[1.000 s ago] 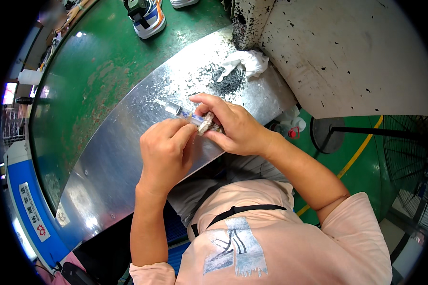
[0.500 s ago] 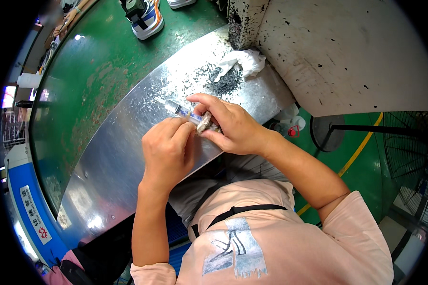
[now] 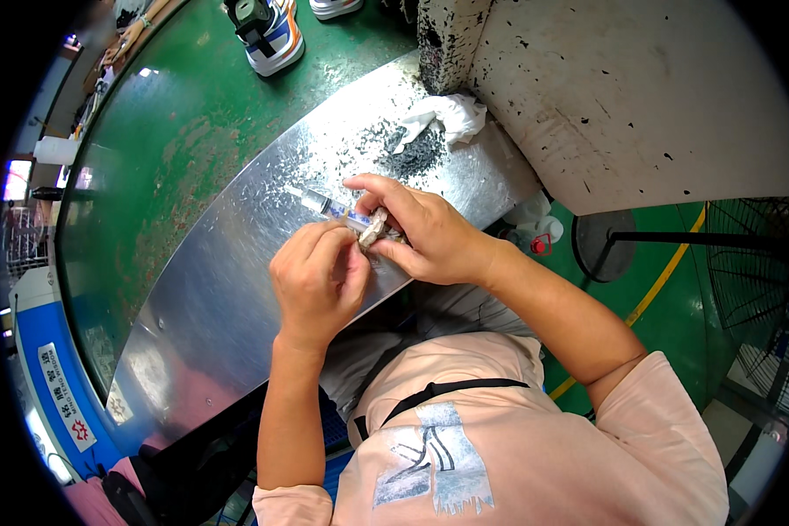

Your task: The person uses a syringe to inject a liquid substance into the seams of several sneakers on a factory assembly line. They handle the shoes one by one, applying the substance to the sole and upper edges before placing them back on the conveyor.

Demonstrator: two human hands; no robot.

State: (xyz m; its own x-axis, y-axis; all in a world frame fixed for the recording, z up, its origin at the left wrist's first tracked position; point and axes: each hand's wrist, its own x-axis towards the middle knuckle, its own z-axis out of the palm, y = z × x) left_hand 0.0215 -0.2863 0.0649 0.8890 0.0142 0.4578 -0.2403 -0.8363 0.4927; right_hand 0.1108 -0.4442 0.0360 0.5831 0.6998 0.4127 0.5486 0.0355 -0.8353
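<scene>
A clear syringe-like tube (image 3: 324, 206) with blue marks lies over the metal table, its narrow tip toward the far left. My right hand (image 3: 434, 235) closes round its near end together with a crumpled whitish wad (image 3: 373, 230), thumb below and index finger stretched above. Close beside the wad, my left hand (image 3: 317, 279) has thumb and index finger drawn together. Whatever lies between those fingertips is too small or hidden to make out.
Dark shavings (image 3: 415, 155) are scattered over the metal table (image 3: 215, 298), beside a crumpled white cloth (image 3: 458, 117). A worn pale panel (image 3: 640, 105) rises at the far right. Bottles with a red handle (image 3: 541, 244) stand below the right edge; a fan (image 3: 754, 272) is farther right.
My left hand has shifted slightly right and its thumb now shows more, a little lower than the tube. My right hand keeps its hold on the tube and wad.
</scene>
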